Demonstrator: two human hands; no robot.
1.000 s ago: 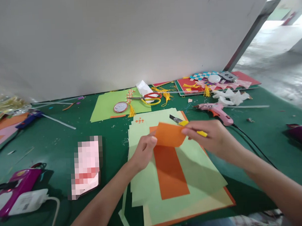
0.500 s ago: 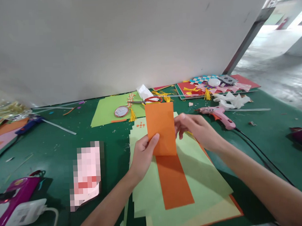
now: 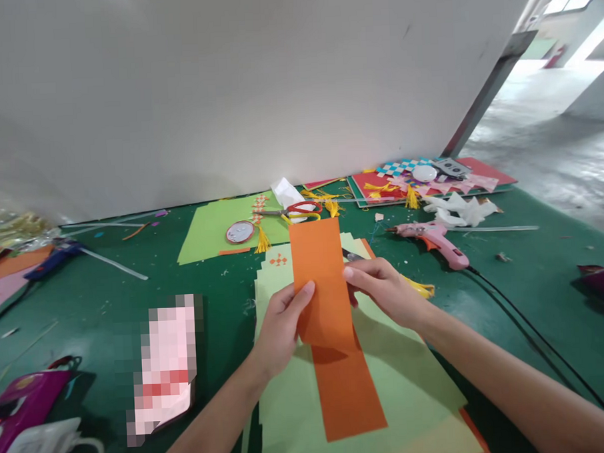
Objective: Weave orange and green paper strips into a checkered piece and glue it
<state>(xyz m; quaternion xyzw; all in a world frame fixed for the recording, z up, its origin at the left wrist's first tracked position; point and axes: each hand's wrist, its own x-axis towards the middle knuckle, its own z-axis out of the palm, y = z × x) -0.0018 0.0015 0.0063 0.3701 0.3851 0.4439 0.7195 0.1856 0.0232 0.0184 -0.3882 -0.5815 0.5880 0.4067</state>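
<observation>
An orange paper is held up in front of me, its left edge pinched between the thumb and fingers of my left hand. My right hand grips its right edge, thumb in front and fingers partly hidden behind. A dark, thin tool tip shows just beyond my right fingers; what it belongs to is hidden. Below lies an orange strip on a stack of light green sheets. Small orange cut-outs lie near the stack's upper left corner.
Behind the stack are red-and-yellow scissors, a round tin and yellow tassels. A pink glue gun with a cord lies at right, a blue one at left. A pixelated pink object and a white plug are at lower left.
The orange paper now reaches lower and looks longer. My right hand has come down and closed on its right edge. Yellow tassel strands and the dark tool tip have come into view.
</observation>
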